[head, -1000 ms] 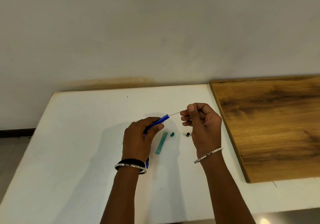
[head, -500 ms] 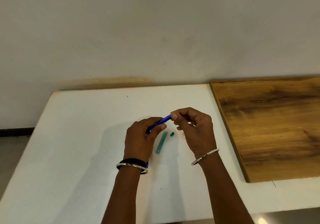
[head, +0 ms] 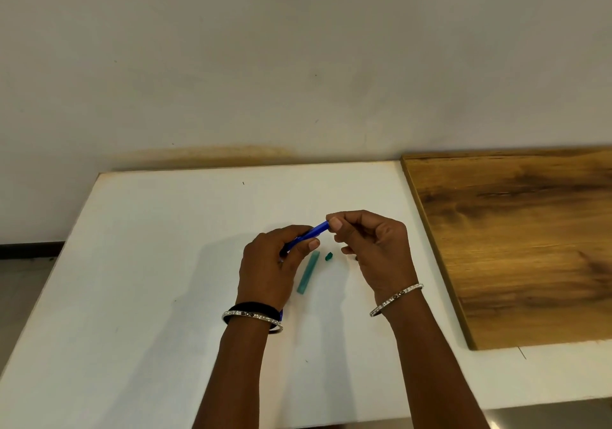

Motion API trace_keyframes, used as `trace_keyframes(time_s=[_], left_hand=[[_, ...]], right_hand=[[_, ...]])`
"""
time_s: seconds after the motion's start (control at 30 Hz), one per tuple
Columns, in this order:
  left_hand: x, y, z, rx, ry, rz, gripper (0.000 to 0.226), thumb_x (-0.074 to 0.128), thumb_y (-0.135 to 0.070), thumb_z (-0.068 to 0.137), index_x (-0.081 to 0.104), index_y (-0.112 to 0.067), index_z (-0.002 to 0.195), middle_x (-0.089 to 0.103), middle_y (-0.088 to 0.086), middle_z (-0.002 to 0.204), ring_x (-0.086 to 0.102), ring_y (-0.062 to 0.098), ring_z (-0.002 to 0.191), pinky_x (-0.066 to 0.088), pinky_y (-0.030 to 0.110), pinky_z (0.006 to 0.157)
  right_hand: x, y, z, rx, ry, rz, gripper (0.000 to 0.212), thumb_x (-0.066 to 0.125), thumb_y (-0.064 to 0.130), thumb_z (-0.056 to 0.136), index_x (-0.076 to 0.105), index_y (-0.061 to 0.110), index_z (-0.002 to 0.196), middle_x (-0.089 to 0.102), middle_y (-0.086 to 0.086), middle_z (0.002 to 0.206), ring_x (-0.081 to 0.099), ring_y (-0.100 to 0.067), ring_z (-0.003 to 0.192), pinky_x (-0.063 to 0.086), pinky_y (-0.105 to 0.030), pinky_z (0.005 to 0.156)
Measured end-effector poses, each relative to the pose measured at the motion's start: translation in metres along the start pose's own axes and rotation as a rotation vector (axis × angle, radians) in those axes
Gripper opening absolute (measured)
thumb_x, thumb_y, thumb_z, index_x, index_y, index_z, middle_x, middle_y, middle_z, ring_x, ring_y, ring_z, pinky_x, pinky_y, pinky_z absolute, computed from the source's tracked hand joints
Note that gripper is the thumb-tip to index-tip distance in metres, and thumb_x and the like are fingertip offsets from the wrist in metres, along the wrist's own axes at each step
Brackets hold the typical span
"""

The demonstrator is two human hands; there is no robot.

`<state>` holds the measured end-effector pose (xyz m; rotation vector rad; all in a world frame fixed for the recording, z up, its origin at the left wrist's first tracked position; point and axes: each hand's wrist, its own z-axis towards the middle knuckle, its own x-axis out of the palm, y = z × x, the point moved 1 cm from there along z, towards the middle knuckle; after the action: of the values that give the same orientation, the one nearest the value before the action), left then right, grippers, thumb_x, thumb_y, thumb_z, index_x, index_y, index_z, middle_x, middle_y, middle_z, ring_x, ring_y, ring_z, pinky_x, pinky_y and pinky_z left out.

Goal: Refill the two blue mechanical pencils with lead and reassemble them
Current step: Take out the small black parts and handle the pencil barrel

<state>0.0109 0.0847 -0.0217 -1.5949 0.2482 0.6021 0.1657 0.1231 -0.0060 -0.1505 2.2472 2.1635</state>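
Left hand [head: 269, 268] hides most of the blue pencil [head: 314, 232] (lead unseen).

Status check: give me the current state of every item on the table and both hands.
blue mechanical pencil: lifted, tilted, in left hand's grip
left hand: closed around the pencil
right hand: fingertips pinched at the pencil's upper end
teal lead case: lying flat, open
teal cap: off, lying beside the case
white table: holds the loose parts

Both forearms were bare. The left wrist wore a studded silver bangle [head: 253, 318] beside a black band [head: 251, 307]; the right wore one silver bangle [head: 396, 299].
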Motion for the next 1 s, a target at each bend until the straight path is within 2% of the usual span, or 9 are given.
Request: trace_keyframes(time_s=[0.13, 0.23, 0.33, 0.43, 0.5, 0.57, 0.73, 0.87, 1.0], left_hand=[[0.001, 0.001, 0.000, -0.008, 0.014, -0.011, 0.032, 0.061, -0.044, 0.084, 0.070, -0.026, 0.109, 0.073, -0.005, 0.093, 0.065, 0.014, 0.090, 0.051, 0.028, 0.081], [0.002, 0.001, -0.001, -0.010, 0.027, -0.025, 0.033, 0.060, -0.045, 0.083, 0.071, -0.027, 0.109, 0.073, -0.006, 0.090, 0.064, 0.013, 0.089, 0.048, 0.022, 0.078], [0.002, 0.001, -0.001, -0.019, 0.029, -0.045, 0.035, 0.058, -0.047, 0.083, 0.071, -0.027, 0.108, 0.072, -0.006, 0.085, 0.064, 0.011, 0.084, 0.044, 0.018, 0.073], [0.002, 0.000, -0.001, -0.009, 0.030, -0.054, 0.033, 0.054, -0.048, 0.085, 0.071, -0.030, 0.106, 0.072, -0.007, 0.078, 0.064, 0.013, 0.080, 0.047, 0.025, 0.072], [0.003, -0.001, -0.002, -0.002, 0.030, -0.081, 0.036, 0.050, -0.051, 0.085, 0.070, -0.031, 0.106, 0.074, -0.008, 0.080, 0.066, 0.013, 0.085, 0.051, 0.029, 0.078], [0.004, -0.002, -0.002, 0.005, 0.030, -0.100, 0.041, 0.047, -0.054, 0.083, 0.070, -0.030, 0.108, 0.075, -0.009, 0.084, 0.067, 0.012, 0.088, 0.051, 0.030, 0.083], [0.005, -0.005, -0.002, 0.017, 0.028, -0.103, 0.046, 0.046, -0.054, 0.082, 0.070, -0.026, 0.111, 0.075, -0.008, 0.086, 0.067, 0.012, 0.088, 0.050, 0.025, 0.081], [0.005, -0.005, -0.003, 0.008, 0.034, -0.105, 0.047, 0.047, -0.054, 0.082, 0.069, -0.026, 0.112, 0.075, -0.008, 0.088, 0.067, 0.012, 0.089, 0.051, 0.026, 0.082], [0.006, -0.003, -0.003, 0.013, 0.043, -0.099, 0.048, 0.047, -0.055, 0.082, 0.070, -0.026, 0.112, 0.075, -0.007, 0.090, 0.067, 0.012, 0.090, 0.051, 0.026, 0.083]], right_hand=[[-0.001, -0.003, 0.001, 0.021, 0.018, -0.029, 0.011, 0.067, 0.035, 0.082, 0.074, 0.033, 0.090, 0.076, 0.008, 0.084, 0.069, -0.015, 0.076, 0.057, -0.022, 0.061], [-0.006, -0.005, 0.003, 0.073, -0.068, -0.042, 0.015, 0.063, 0.045, 0.083, 0.073, 0.036, 0.089, 0.075, 0.011, 0.081, 0.070, -0.010, 0.074, 0.057, -0.021, 0.059], [-0.021, -0.012, 0.004, 0.037, -0.268, -0.165, 0.009, 0.068, 0.034, 0.085, 0.073, 0.028, 0.088, 0.074, 0.008, 0.079, 0.069, -0.012, 0.071, 0.057, -0.026, 0.064], [-0.035, -0.018, 0.004, 0.021, -0.391, -0.356, 0.007, 0.073, 0.019, 0.082, 0.075, 0.022, 0.087, 0.072, 0.008, 0.080, 0.064, -0.004, 0.069, 0.052, -0.019, 0.066], [-0.041, -0.021, 0.005, 0.064, -0.383, -0.486, 0.010, 0.075, 0.016, 0.079, 0.076, 0.021, 0.087, 0.070, 0.007, 0.080, 0.059, 0.000, 0.063, 0.045, -0.015, 0.062], [-0.045, -0.026, 0.004, 0.114, -0.330, -0.565, 0.012, 0.075, 0.013, 0.078, 0.077, 0.020, 0.087, 0.071, 0.005, 0.082, 0.056, 0.000, 0.062, 0.042, -0.018, 0.065], [-0.041, -0.040, 0.002, 0.148, -0.175, -0.687, 0.015, 0.080, 0.018, 0.074, 0.077, 0.021, 0.089, 0.072, 0.002, 0.086, 0.058, -0.006, 0.071, 0.044, -0.019, 0.069], [-0.037, -0.040, 0.003, 0.120, -0.164, -0.769, 0.009, 0.078, 0.019, 0.077, 0.077, 0.022, 0.086, 0.073, 0.003, 0.085, 0.056, -0.004, 0.069, 0.040, -0.012, 0.061], [-0.037, -0.042, 0.003, 0.132, -0.156, -0.826, 0.006, 0.075, 0.014, 0.079, 0.075, 0.020, 0.082, 0.073, 0.001, 0.086, 0.058, -0.009, 0.072, 0.042, -0.020, 0.067]])
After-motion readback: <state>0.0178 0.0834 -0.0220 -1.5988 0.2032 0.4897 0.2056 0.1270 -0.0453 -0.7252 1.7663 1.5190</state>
